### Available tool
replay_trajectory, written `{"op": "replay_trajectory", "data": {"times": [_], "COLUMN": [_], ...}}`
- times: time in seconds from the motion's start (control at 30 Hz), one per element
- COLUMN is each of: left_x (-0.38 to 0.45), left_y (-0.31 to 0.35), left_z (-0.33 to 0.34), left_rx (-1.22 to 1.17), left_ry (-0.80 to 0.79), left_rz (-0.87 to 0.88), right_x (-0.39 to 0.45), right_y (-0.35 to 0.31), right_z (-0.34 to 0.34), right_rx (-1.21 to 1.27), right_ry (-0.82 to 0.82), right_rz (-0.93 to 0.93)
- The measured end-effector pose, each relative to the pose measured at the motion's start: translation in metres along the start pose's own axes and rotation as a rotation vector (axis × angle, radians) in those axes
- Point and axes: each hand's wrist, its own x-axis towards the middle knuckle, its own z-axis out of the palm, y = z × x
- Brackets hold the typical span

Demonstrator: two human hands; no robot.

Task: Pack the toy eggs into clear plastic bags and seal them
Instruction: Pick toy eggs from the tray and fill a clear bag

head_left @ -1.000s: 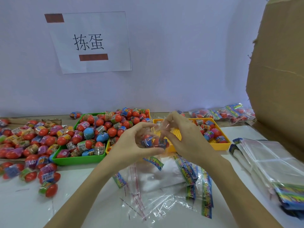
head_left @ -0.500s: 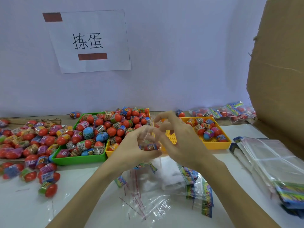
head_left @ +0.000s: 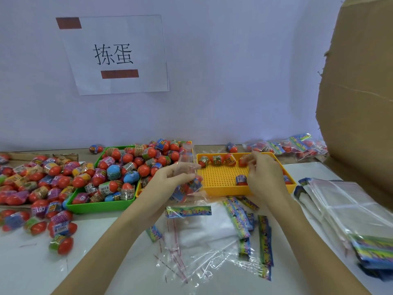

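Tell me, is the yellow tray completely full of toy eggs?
No, the yellow tray shows much bare perforated floor, with only a few toy eggs along its far edge and one near the right hand.

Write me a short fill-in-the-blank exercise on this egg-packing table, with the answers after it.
1. The left hand holds up a clear plastic ____ with toy eggs in it.
2. The right hand reaches over the ____ tray, the one with a grid floor.
3. The heaped eggs at the left sit in a ____ tray.
4. The paper sign hangs on the ____.

Answers: bag; yellow; green; wall
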Motion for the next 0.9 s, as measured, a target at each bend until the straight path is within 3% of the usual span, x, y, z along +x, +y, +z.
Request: {"op": "replay_trajectory", "data": {"times": [0.1,0.37,0.47,0.57,0.73,0.8,0.9], "left_x": [-0.001,-0.001,-0.002,-0.002,-0.001,-0.001,0.0], "left_y": [-0.002,-0.004,-0.004,-0.006,-0.01,-0.012,-0.013], "left_z": [-0.001,0.003,0.005,0.007,0.009,0.01,0.012], "left_rx": [0.08,0.18,0.231,0.254,0.341,0.327,0.306], "left_ry": [0.0,-0.002,0.007,0.005,0.017,0.021,0.019], "left_rz": [0.041,0.102,0.131,0.179,0.223,0.236,0.257], "right_x": [-0.001,-0.008,-0.005,-0.005,-0.018,-0.023,-0.028], "right_y": [0.002,-0.004,-0.008,-0.019,-0.045,-0.052,-0.058], "right_z": [0.001,0.0,-0.002,-0.006,-0.016,-0.017,-0.017], "right_rx": [-0.11,-0.043,0.138,0.536,1.178,1.207,1.048], "right_ry": [-0.046,-0.168,-0.11,0.008,-0.121,-0.177,-0.153], "right_rz": [0.02,0.017,0.021,-0.018,-0.149,-0.202,-0.295]}}
